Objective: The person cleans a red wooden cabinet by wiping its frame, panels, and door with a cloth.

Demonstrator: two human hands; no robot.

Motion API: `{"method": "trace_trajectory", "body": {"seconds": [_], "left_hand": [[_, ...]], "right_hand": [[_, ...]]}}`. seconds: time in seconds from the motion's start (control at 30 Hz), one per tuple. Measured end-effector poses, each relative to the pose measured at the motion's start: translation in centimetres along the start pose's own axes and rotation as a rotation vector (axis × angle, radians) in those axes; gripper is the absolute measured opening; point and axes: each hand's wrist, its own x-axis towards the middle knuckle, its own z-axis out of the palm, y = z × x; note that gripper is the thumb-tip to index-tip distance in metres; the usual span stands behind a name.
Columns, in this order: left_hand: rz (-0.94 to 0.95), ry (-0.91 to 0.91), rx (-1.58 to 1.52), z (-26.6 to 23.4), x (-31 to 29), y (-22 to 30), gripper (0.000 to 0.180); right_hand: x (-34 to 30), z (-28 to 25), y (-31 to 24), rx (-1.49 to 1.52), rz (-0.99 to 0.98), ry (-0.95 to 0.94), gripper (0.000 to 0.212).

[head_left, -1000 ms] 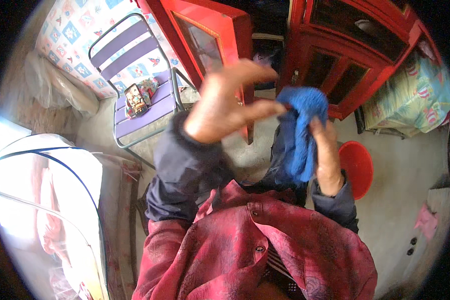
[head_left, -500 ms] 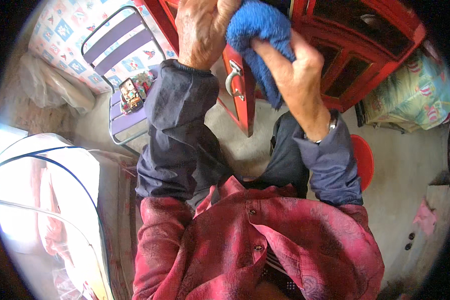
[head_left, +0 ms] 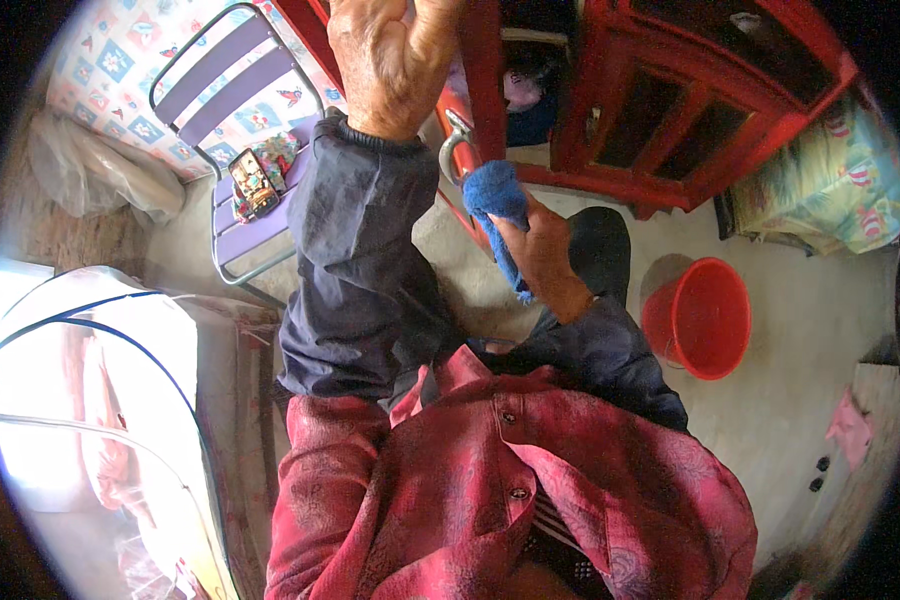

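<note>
In my right hand (head_left: 540, 250) is a fluffy blue cloth (head_left: 495, 190), bunched against the edge of an open red cabinet door (head_left: 462, 108), close to its lower end. One end of the cloth hangs down below my fingers. A silver pull handle (head_left: 450, 158) on the door sits just up and left of the cloth. My left hand (head_left: 390, 65) is at the upper part of the same door, back of the hand toward me. Its fingers are cut off by the top of the picture, so their grip is hidden.
The red cabinet (head_left: 660, 110) stands ahead, with folded fabric in its opening. A red bucket (head_left: 705, 318) is on the floor to my right. At left stands a purple slatted chair (head_left: 232, 108) bearing a phone (head_left: 254, 183). A patterned cloth covering (head_left: 825, 185) lies far right.
My right hand and the blue cloth have moved down the door, toward me, past the handle. My left hand has shifted slightly left and up. More of the bucket and cabinet opening shows.
</note>
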Motion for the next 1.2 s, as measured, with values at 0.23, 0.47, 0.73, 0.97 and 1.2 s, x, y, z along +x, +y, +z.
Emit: {"method": "trace_trajectory", "body": {"seconds": [0.23, 0.47, 0.73, 0.97, 1.2], "left_hand": [[-0.032, 0.045, -0.039, 0.3, -0.1, -0.1, 0.039], [-0.005, 0.091, -0.055, 1.1, -0.3, -0.5, 0.036], [0.063, 0.160, -0.043, 1.9, -0.3, -1.1, 0.034], [0.040, 0.219, -0.061, 2.0, -0.6, -0.8, 0.036], [0.080, 0.237, -0.038, 2.0, -0.7, -1.3, 0.034]], "right_hand": [[-5.2, 2.7, 5.6, 0.079, 0.250, -0.176, 0.036], [-6.3, 0.2, 0.7, 0.573, 0.496, -0.210, 0.040], [-1.0, -5.5, -8.2, 0.802, 0.427, -0.251, 0.038], [-0.3, -3.1, -5.0, 1.118, 0.692, -0.247, 0.046], [-3.1, -2.1, -1.4, 1.230, 0.764, -0.222, 0.048]]}}
